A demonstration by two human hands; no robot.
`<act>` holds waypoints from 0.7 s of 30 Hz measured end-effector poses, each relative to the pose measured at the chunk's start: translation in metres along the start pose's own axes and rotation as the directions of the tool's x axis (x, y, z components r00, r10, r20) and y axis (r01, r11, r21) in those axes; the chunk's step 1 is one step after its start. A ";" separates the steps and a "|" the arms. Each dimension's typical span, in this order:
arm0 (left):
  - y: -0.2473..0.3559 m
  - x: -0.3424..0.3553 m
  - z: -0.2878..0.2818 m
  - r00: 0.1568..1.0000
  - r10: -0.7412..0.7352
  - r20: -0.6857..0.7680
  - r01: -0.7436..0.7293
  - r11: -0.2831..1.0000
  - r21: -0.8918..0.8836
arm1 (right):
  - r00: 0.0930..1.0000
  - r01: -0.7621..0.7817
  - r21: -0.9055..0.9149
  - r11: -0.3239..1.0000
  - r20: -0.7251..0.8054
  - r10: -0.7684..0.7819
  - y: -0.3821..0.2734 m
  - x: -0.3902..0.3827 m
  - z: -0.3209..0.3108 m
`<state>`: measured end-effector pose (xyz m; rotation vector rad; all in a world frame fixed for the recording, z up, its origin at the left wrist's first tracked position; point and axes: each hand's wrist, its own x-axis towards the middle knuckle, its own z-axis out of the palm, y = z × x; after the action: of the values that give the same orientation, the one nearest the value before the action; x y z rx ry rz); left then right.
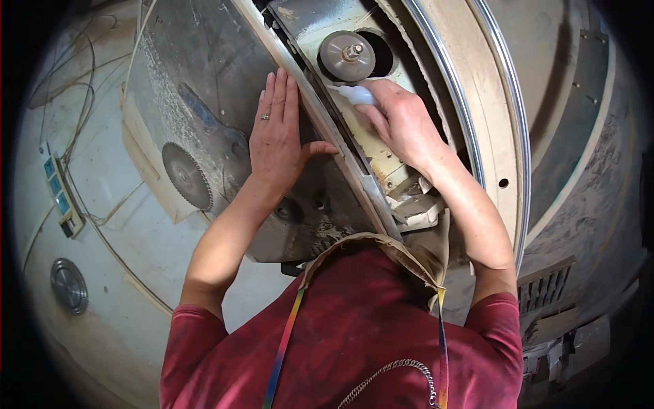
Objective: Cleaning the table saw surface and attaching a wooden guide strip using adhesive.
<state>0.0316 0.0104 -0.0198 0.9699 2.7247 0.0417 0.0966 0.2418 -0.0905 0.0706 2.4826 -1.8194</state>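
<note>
One small white bottle [357, 95]: is lying clasped in the right hand [403, 121], just beside the round metal flange [346, 60]. Left hand [276, 140]: is resting flat on the grey panel [225, 61], thumb apart.

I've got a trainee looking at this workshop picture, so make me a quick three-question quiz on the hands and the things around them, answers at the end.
1. What does the right hand hold?
2. True or false: the left hand is curled into a fist.
3. Where is the toothed metal disc from the left hand?
A) To the person's left
B) To the person's right
C) Under the fingers

Key:
1. A small, pale squeeze bottle with a narrow nozzle.
2. False; its fingers are outstretched on the dark metal panel.
3. A
</note>
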 end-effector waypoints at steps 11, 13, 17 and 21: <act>0.010 0.009 -0.012 0.989 -0.095 0.116 0.101 0.994 -0.040 | 0.978 0.200 -0.034 0.979 -0.049 -0.201 0.018 0.037 0.022; 0.012 0.010 -0.014 0.984 -0.124 0.131 0.131 0.990 -0.043 | 0.976 0.204 -0.057 0.977 -0.058 -0.208 0.017 0.045 0.029; 0.013 0.011 -0.014 0.985 -0.121 0.124 0.127 0.991 -0.040 | 0.970 0.222 -0.159 0.962 -0.070 -0.235 0.012 0.057 0.040; 0.012 0.009 -0.012 0.985 -0.127 0.113 0.135 0.989 -0.067 | 0.960 0.254 -0.257 0.933 -0.048 -0.274 0.006 0.067 0.042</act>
<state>0.0294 0.0255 -0.0085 0.7478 2.6603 0.0640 0.0314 0.2033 -0.1137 -0.2160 2.8795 -1.5970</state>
